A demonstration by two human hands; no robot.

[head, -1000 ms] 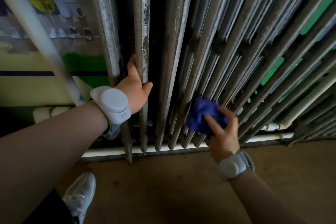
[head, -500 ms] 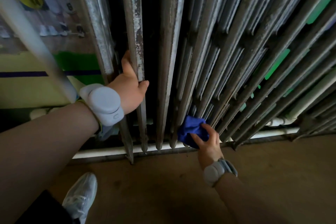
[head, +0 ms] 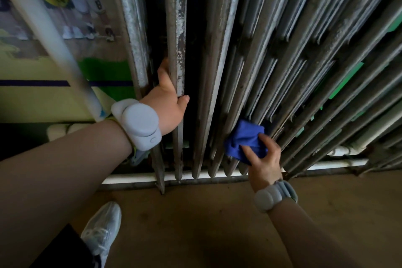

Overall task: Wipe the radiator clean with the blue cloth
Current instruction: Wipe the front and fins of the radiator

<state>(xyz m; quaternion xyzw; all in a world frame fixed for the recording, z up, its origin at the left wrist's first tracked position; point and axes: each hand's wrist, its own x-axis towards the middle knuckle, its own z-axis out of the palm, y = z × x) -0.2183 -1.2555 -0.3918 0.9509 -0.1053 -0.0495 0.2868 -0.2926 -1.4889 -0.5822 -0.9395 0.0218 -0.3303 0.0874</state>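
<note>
The radiator [head: 272,54] fills the far part of the view as a row of upright grey fins, worn and flaking at the left; its lower tips end just above a white pipe [head: 217,175] that runs along the floor [head: 217,224].

The right hand [head: 264,159] grasps the blue cloth [head: 243,140], bunched into a wad; thumb and fingers curl around it and press it against the lower fins, right of centre. A bunched cloth probably gives a firm pad that can be pushed into the gaps between fins; this is a judgement.

The left hand [head: 166,104] grips 1 fin near the left end, the thumb on its near edge and the fingers wrapped behind it, out of sight; the hold most likely steadies the person while leaning in.

Each wrist carries 1 grey band; the left band [head: 139,124] is the nearer. A pale shoe [head: 102,228] stands on the floor at near left; a white pole [head: 50,35] crosses the left side at a slant.

The step in hand appears to be wiping the lower fin ends.
</note>
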